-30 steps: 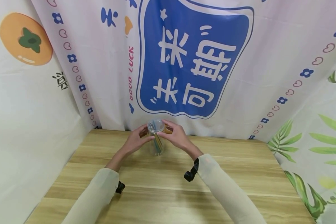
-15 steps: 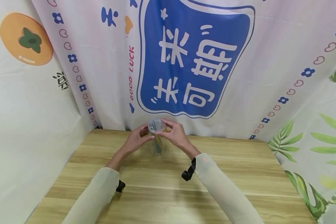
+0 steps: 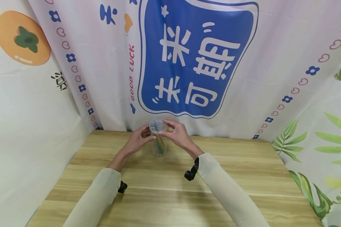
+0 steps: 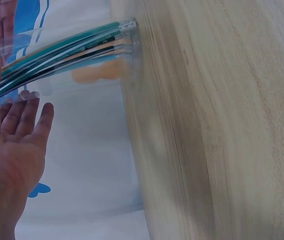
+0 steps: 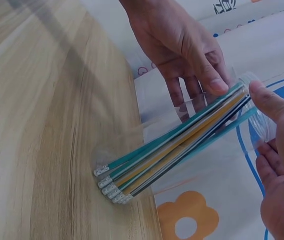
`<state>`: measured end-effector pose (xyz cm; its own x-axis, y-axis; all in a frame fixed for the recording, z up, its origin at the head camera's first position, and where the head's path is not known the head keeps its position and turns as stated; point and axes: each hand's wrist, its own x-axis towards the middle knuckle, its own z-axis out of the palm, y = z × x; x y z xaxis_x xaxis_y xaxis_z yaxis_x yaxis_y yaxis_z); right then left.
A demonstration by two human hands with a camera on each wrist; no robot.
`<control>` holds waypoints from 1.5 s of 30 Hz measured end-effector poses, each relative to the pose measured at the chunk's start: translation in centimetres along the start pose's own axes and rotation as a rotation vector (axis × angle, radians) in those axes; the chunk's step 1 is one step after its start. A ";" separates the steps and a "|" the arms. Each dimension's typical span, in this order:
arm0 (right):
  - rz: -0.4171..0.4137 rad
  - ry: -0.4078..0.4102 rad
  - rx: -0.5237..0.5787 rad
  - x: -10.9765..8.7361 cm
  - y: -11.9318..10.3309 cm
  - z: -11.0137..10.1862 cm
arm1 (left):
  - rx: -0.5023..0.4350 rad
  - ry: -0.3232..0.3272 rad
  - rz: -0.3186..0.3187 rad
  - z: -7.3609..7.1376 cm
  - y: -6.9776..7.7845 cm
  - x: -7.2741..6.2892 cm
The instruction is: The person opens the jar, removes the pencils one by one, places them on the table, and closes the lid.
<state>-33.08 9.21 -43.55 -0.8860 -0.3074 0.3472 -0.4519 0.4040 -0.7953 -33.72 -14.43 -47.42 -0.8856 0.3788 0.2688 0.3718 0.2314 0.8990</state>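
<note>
A clear plastic jar (image 4: pixel 61 86) stands upright on the table near its back edge, several pencils (image 5: pixel 182 142) leaning together inside it. The pencils are teal, yellow and dark, with pale ends at the jar's bottom. From the left side my left hand (image 3: pixel 137 139) holds the jar's upper part, thumb in front and fingers behind. My right hand (image 3: pixel 177 135) grips the clear round lid (image 3: pixel 157 125) at the jar's top, with the thumb on the near side and fingers on the far side. Some of its fingers are hidden in the right wrist view.
The wooden table (image 3: pixel 170 192) spreads out in front of the jar. Close behind its back edge hangs a printed cloth (image 3: pixel 113 94) with a large blue sign. More printed cloth (image 3: pixel 25 126) borders the left side.
The right wrist has shifted slightly left and its fingers have moved a little on the lid. The left hand keeps its hold, and the jar stays in place.
</note>
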 end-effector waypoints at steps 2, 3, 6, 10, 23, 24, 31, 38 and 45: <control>0.006 -0.009 0.010 0.0 0.0 -0.1 | -0.008 -0.002 -0.003 0.0 0.0 0.0; 0.008 -0.016 0.018 0.0 0.1 -0.2 | -0.013 -0.004 -0.004 0.0 0.1 0.1; 0.006 -0.041 0.045 0.0 0.3 -0.4 | -0.011 -0.015 0.000 -0.1 0.1 0.1; -0.004 -0.087 0.107 0.1 0.5 -0.7 | -0.015 -0.030 0.002 -0.2 0.1 0.1; -0.010 -0.126 0.150 0.2 0.6 -0.7 | 0.007 -0.039 -0.038 -0.6 0.3 0.3; -0.012 -0.118 0.150 0.2 0.5 -0.7 | 0.010 -0.038 -0.041 -0.6 0.3 0.3; -0.012 -0.023 0.127 -0.4 -0.1 -0.6 | 0.024 -0.028 -0.061 -0.6 0.5 0.1; -0.052 0.035 0.058 -0.6 -0.9 -0.3 | 0.032 -0.015 -0.064 -0.7 0.3 0.0; -0.075 0.069 -0.017 -0.7 -1.1 0.0 | 0.050 -0.015 -0.058 -0.7 0.4 0.0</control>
<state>-31.99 8.98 -42.95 -0.8544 -0.2779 0.4391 -0.5184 0.3970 -0.7574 -33.80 -14.92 -46.86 -0.9020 0.3768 0.2109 0.3335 0.2977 0.8945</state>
